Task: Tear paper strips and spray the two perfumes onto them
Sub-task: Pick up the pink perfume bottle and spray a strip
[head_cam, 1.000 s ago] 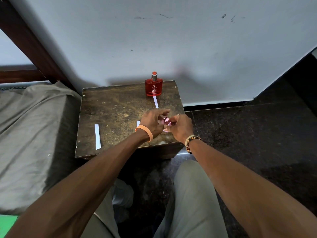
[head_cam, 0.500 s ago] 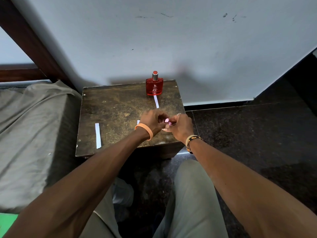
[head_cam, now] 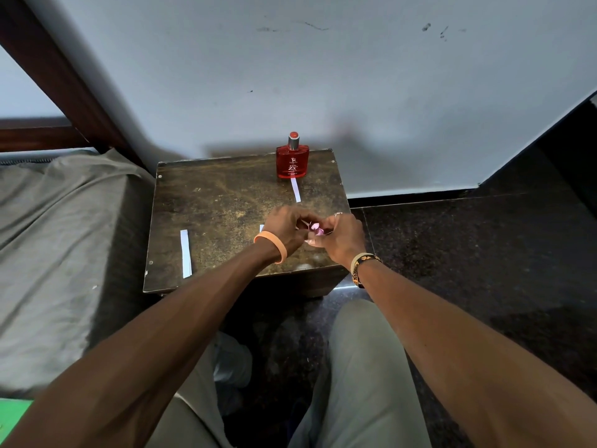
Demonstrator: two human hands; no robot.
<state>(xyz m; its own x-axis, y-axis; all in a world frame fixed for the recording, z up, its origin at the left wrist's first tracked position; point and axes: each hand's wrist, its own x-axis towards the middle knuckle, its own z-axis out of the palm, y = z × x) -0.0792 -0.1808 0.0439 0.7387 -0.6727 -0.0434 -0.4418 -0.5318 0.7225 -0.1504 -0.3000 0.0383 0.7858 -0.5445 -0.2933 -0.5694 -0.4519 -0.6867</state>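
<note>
**Q:** What occupies the left of the figure?

**A:** A bed (head_cam: 64, 237) draped in grey cloth stands just beside the bench (head_cam: 219, 195). On the bench, a white paper strip (head_cam: 185, 253) lies well to the left of the red perfume bottle (head_cam: 292, 161) and nearer the person. The red perfume bottle stands upright at the bench's far edge.

**Q:** And moving rightward?

**A:** A second strip (head_cam: 261, 227) shows partly from behind the left hand (head_cam: 284, 232). A third strip (head_cam: 295, 189) lies directly in front of the red perfume bottle, its far end at the base. Nearer the person than the red perfume bottle and slightly to its right, the two hands meet above the bench. The fingers of the left hand and of the right hand (head_cam: 344, 242) are curled round a small pink bottle (head_cam: 315, 228), largely hidden between them.
</note>
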